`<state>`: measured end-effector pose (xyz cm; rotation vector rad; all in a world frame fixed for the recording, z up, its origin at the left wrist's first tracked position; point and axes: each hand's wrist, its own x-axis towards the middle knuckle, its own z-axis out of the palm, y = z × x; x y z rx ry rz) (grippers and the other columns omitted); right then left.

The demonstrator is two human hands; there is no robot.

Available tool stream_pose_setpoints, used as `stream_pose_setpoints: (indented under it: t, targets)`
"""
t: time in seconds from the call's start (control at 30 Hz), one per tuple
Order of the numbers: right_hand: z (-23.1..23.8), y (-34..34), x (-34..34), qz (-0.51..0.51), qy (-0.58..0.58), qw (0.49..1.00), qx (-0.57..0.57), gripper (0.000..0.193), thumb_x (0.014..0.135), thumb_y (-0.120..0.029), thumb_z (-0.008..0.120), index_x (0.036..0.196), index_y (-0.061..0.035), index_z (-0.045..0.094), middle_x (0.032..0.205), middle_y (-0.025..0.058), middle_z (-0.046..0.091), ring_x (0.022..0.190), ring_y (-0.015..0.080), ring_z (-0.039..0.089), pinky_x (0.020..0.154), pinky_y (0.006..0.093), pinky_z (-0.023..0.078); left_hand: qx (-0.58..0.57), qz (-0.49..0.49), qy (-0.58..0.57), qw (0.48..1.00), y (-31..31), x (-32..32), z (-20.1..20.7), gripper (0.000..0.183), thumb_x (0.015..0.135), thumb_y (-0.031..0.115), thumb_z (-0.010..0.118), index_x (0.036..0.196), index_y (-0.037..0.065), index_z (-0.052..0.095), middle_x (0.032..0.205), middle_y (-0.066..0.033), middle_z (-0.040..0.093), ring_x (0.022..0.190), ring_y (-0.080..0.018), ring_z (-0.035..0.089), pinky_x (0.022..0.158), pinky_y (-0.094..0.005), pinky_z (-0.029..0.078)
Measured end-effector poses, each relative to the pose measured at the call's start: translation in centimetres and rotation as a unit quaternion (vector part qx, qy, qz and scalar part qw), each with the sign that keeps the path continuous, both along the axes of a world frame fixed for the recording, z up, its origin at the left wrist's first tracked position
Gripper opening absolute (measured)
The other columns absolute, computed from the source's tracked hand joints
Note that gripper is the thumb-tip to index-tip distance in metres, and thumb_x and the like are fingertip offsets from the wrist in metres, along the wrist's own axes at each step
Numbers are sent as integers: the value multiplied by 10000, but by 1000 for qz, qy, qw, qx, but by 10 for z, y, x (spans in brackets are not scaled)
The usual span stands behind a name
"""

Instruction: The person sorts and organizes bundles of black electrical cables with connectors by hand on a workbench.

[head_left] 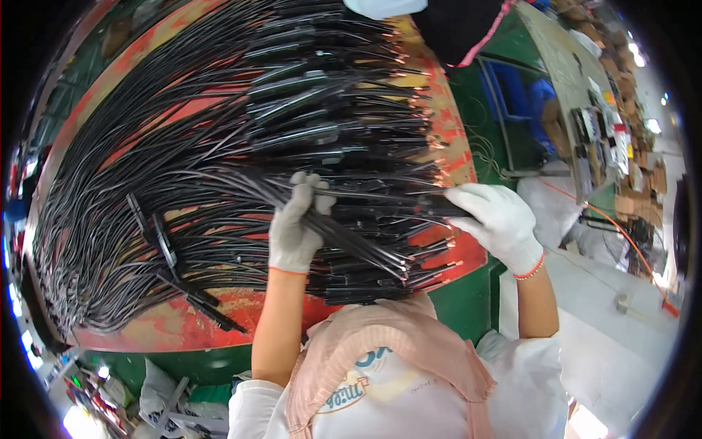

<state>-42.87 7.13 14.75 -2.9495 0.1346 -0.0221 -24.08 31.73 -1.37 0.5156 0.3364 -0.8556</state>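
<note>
My left hand [296,223], in a white glove, is closed around a bundle of black cables [358,245]. The cables' short ends slant down to the right, past the glove. My right hand [499,223], gloved too, pinches dark strands [431,204] near the right ends of the cable rows. Just what lies between those fingertips is partly hidden. Beneath both hands, many black cables [146,132] lie in rows, with bare copper ends [437,146] toward the right. Shiny black sleeve-like pieces [307,110] cover their middle part.
The cables rest on a worn red and yellow tabletop [157,322]. Loose black strips [201,300] lie at its near left. Black cloth with a pink edge [461,29] is at the far side. A white surface [585,293] stands at right, and a cluttered bench [578,95] beyond.
</note>
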Motion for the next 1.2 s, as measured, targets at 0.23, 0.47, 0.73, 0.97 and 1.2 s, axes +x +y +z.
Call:
stream_pose_setpoints:
  t: [0.23,0.47,0.73,0.97,1.2]
  targets:
    - [-14,6,74,60,97,993,-26,416,784,-171,784,1175,-102,659,1044,76,696,918,238,683,801,370,533,41,-2,17,999,10,-4,4,248,942,59,689,1178,110,632,1210,-111,653,1083,-257,647,951,-453,557]
    - [-8,8,68,-194,373,650,633,447,921,-160,662,1309,48,586,1028,107,686,784,171,682,718,315,569,-72,24,42,996,12,-5,3,255,944,78,695,1181,114,609,1158,-93,644,1022,-239,641,892,-412,570]
    - [-33,37,80,6,29,1000,2,431,692,-159,835,1102,-171,703,1015,70,689,900,332,660,800,407,535,18,9,23,1000,6,0,8,277,917,82,726,1164,108,604,1164,-85,635,1016,-207,642,882,-368,550]
    - [-33,16,83,-153,378,676,613,536,928,-223,691,1378,16,523,1052,153,717,791,209,698,713,337,558,-128,14,9,992,21,-10,-4,282,917,56,715,1161,127,593,1098,-82,649,1007,-249,633,760,-323,545]
    - [-63,58,105,74,146,928,335,528,921,-364,693,1356,-89,576,1129,141,708,949,242,713,814,374,544,55,34,-31,997,17,-16,12,235,917,101,726,1119,73,609,1074,-78,661,946,-180,651,786,-329,565]
